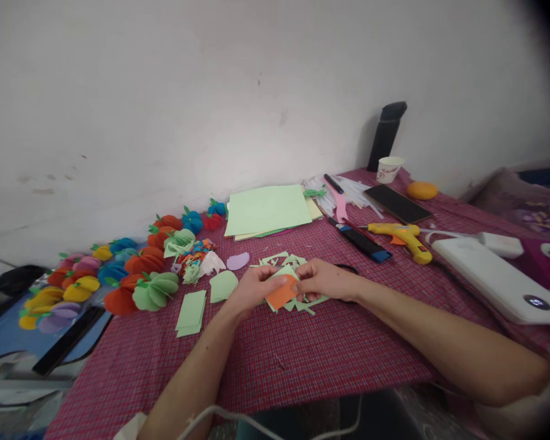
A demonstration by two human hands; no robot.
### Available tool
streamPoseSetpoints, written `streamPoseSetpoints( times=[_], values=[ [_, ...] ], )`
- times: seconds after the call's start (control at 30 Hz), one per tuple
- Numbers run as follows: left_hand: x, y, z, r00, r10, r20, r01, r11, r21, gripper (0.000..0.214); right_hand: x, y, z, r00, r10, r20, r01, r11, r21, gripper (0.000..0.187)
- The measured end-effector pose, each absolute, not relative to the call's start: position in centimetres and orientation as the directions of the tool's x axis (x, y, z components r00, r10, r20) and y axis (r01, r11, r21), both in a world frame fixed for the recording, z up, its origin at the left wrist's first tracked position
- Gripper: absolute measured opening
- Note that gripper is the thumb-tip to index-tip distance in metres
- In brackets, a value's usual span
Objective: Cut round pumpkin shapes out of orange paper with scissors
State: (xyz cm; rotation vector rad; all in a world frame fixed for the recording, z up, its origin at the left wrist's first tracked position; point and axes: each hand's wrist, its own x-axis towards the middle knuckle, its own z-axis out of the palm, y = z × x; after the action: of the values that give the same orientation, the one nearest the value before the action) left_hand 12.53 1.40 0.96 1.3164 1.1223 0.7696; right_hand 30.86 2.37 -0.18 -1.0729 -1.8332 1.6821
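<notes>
Over the front middle of the table, my left hand [255,286] is closed on a small square of orange paper [280,296], its thumb lying on top. My right hand [319,278] pinches the same paper at its right edge. A pale green piece of paper [289,271] shows just behind the orange one, between both hands. Beneath them lie cut green paper scraps [306,305]. Left of my left hand are a green paper piece with a rounded edge [223,286], a lilac paper piece [238,261] and small green rectangles [191,313].
Colourful paper pumpkins [146,261] crowd the left side, beside a heap of paper bits [196,256]. Green sheets [269,209] lie by the wall. Rightward are a blue-black cutter [364,242], yellow glue gun [406,235], phone [398,204], paper cup [388,170] and white power bank [497,278].
</notes>
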Motion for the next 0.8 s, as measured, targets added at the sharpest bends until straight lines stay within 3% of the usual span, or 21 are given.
streamPoseSetpoints(
  times=[0.3, 0.53, 0.8],
  values=[
    [12.6, 1.1, 0.1, 0.38, 0.903, -0.202, 0.241, 0.115, 0.964, 0.024, 30.8, 2.2, -0.4, -0.636, 0.751, -0.177, 0.238, -0.027, -0.971, 0.012],
    [12.7, 1.1, -0.1, 0.35, 0.919, -0.184, 0.103, 0.157, 0.982, 0.03, 30.9, 2.2, 0.1, -0.624, 0.763, -0.167, 0.234, -0.022, -0.972, 0.017],
    [12.9, 1.4, 0.3, 0.21, 0.951, -0.226, -0.15, 0.26, 0.954, 0.035, 30.6, 2.0, -0.1, -0.711, 0.684, -0.164, 0.159, -0.072, -0.985, 0.023]
  ],
)
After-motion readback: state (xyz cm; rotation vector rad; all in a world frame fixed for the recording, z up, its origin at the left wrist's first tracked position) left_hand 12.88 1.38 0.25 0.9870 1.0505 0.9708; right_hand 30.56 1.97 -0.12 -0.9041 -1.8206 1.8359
